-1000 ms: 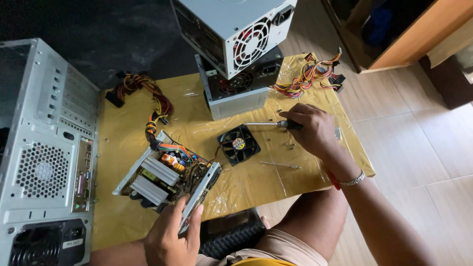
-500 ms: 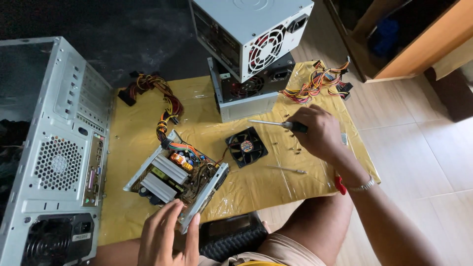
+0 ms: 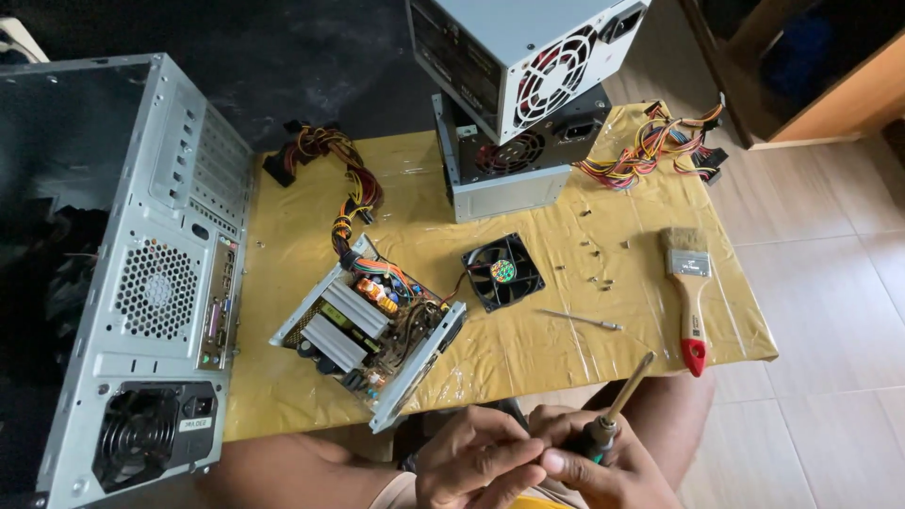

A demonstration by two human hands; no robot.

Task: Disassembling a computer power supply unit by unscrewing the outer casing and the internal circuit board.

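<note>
Both hands meet low at the front edge of the yellow-covered table (image 3: 528, 353). My right hand (image 3: 603, 467) grips the dark handle of a screwdriver (image 3: 617, 401), whose shaft points up and to the right. My left hand (image 3: 476, 457) touches the same handle from the left. Just beyond the hands lies an opened power supply (image 3: 368, 325) with heatsinks and coloured wires showing. A black fan (image 3: 502, 271) lies wired to it on the right. A thin metal screwdriver bit (image 3: 580, 320) lies loose on the table.
A grey computer case (image 3: 151, 283) stands at the left. Two closed power supplies (image 3: 514, 104) are stacked at the back, cable bundles (image 3: 650, 146) beside them. A paintbrush (image 3: 690, 287) with a red tip lies at the right, several screws (image 3: 594, 259) near it.
My right hand left the table area near the fan and came down to my lap with the screwdriver. My left hand let go of the open power supply's wall and joined it.
</note>
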